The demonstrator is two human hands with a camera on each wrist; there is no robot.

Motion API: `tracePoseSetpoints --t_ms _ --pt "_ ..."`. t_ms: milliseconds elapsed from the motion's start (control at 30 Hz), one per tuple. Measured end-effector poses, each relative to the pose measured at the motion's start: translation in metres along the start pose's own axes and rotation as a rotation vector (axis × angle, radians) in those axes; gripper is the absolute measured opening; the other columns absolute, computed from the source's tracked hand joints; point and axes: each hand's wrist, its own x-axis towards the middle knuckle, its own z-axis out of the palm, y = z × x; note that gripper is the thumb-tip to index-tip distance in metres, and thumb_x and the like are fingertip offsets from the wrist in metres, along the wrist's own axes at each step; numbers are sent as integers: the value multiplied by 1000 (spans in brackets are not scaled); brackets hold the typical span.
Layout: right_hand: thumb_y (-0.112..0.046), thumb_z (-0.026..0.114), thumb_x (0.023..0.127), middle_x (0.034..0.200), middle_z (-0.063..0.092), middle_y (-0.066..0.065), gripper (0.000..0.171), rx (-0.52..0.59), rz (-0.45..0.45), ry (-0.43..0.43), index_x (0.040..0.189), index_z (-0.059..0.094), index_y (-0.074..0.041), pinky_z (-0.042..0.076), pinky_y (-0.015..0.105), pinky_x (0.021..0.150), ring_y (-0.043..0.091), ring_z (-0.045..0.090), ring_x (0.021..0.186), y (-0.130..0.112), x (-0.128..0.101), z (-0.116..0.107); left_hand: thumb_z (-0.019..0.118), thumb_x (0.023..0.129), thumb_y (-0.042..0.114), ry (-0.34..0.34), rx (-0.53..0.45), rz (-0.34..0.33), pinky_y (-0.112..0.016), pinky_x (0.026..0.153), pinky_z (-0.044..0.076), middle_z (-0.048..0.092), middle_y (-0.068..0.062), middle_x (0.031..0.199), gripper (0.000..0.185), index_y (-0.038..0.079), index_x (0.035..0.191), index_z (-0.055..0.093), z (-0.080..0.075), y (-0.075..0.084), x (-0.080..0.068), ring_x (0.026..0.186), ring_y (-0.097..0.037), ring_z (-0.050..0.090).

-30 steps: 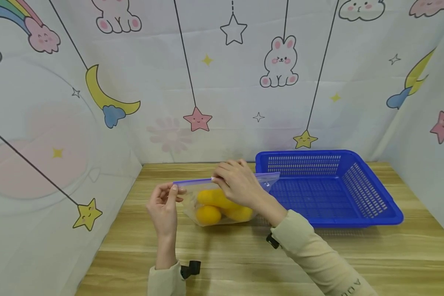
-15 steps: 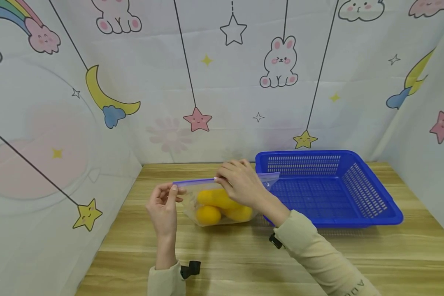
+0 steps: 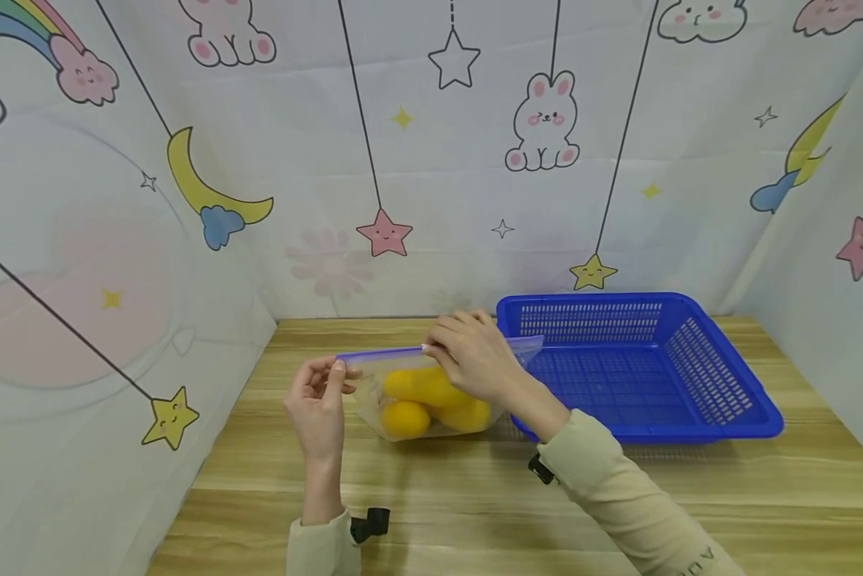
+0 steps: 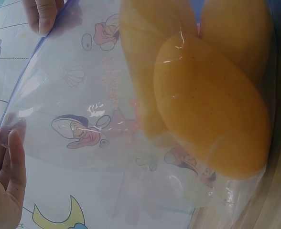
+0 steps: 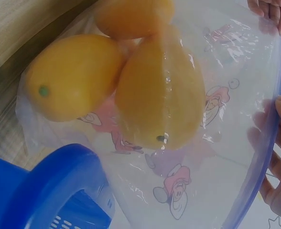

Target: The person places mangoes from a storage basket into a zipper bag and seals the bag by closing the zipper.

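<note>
A clear zip bag point(image 3: 369, 404) printed with cartoon figures holds three yellow-orange mangoes point(image 3: 405, 418), and its bottom is at the wooden table. Along its top runs a purple zip strip point(image 3: 381, 353). My left hand point(image 3: 317, 400) pinches the left end of this strip between thumb and fingers. Farther right, my right hand point(image 3: 472, 356) grips the strip from above, thumb toward me. The right wrist view shows that thumb and fingers point(image 5: 280, 176) on either side of the zip. Close up in the left wrist view, one mango point(image 4: 212, 109) lies in front of the others.
A blue slotted plastic basket point(image 3: 640, 436) stands on the right of the wooden table point(image 3: 431, 520), right beside the bag. The bag's right corner overlaps it in the head view. A white cloth point(image 3: 445, 272) with cartoon prints rises behind and at both sides.
My right hand has slid a little to the right along the zip strip. My left hand, the bag and the basket have stayed in place.
</note>
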Motion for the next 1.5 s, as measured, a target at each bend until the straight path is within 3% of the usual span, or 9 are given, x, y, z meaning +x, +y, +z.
tracePoseSetpoints --t_ms 1267,1500 --pt "-24 59 96 93 70 -4 12 -20 23 2 92 69 -18 45 38 85 19 61 93 12 -12 -8 62 91 3 -8 6 1 -17 52 53 70 12 70 17 -14 88 61 0 0 0 60 -4 66" --pt "-24 59 95 93 71 -3 12 -28 26 -1 93 70 -18 43 36 80 19 61 92 15 -14 -9 61 91 3 -5 2 3 -16 52 53 70 12 70 17 -14 88 61 -1 0 0 60 -4 66"
